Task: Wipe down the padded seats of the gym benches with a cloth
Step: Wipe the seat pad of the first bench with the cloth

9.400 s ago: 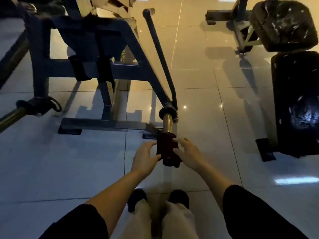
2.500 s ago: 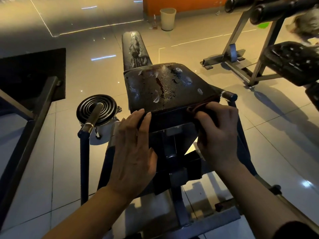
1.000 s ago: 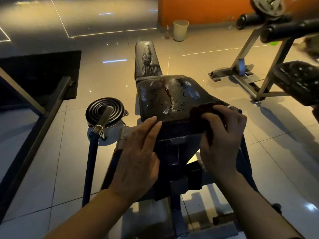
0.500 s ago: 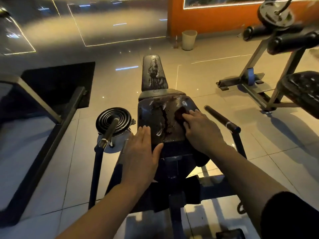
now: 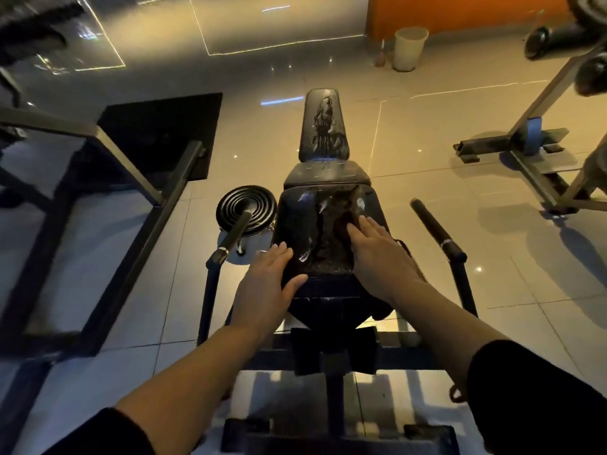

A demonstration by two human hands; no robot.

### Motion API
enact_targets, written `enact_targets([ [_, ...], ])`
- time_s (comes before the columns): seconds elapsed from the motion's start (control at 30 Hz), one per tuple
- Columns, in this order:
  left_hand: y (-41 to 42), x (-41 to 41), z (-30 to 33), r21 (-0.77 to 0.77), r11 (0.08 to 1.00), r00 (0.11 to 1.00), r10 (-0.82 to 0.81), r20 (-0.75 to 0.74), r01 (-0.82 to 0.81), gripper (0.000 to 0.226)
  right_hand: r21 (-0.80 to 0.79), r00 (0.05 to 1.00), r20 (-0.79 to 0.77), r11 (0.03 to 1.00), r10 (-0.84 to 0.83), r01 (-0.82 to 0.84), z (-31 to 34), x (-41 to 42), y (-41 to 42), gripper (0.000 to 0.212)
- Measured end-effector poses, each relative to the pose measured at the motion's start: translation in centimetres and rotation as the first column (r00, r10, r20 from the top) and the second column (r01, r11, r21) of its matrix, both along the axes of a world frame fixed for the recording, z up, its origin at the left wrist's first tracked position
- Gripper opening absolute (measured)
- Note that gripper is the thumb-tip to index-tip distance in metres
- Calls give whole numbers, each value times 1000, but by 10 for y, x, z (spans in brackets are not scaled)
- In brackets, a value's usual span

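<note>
Seat pad (image 5: 305, 231) of the central bench: black, padded, set at the middle of the view on a dark metal frame (image 5: 331, 353), its surface cracked and worn with pale patches showing. A dark cloth (image 5: 341, 224) lies on the right half of the pad, mostly covered by the right hand (image 5: 377, 251), which presses flat on it with fingers straight and held close together (only the cloth's far edge shows past the fingertips). The left hand (image 5: 266, 290) rests at the pad's near left corner, fingers extended and slightly spread, thumb splayed toward the pad's front edge; it holds nothing. Both forearms are bare, with dark sleeves at the bottom of the view.

Beyond the seat pad, a second short pad (image 5: 326, 175) adjoins it, and past that a narrow back pad (image 5: 325, 126) extends away, equally worn. A bar handle (image 5: 433, 224) stands to the right of the seat, apart from it. To the left, just beside the seat, a stack of round weight plates (image 5: 259, 205) sits on a peg with another bar handle (image 5: 230, 238) crossing over it. The floor (image 5: 98, 290) is glossy tile. A black mat (image 5: 161, 133) lies at far left, partly behind a metal frame. A pale bin (image 5: 410, 47) stands near an orange wall (image 5: 460, 11). Another machine's frame (image 5: 525, 152) occupies the right side.
</note>
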State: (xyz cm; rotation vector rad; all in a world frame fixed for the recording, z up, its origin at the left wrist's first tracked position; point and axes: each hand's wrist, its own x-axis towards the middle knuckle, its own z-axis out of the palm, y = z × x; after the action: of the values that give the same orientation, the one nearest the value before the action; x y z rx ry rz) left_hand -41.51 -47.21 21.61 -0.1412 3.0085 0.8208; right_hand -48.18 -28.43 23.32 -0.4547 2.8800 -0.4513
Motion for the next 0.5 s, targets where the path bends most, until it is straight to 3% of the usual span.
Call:
enact_targets([
  [0.2,4,0,2,-5,1000,999,8,33,-8,58,-12,999,37,1000,-21,22,-3,-25,-26,52],
  [0.37,0,-2,7,1,1000,999,-18,34,18,58,-20,978,30,978,206,-206,1,9,-2,51],
  [0.5,-5,-3,2,23,999,999,-36,-24,36,56,-11,986,90,990,139,-139,5,1,21,50],
])
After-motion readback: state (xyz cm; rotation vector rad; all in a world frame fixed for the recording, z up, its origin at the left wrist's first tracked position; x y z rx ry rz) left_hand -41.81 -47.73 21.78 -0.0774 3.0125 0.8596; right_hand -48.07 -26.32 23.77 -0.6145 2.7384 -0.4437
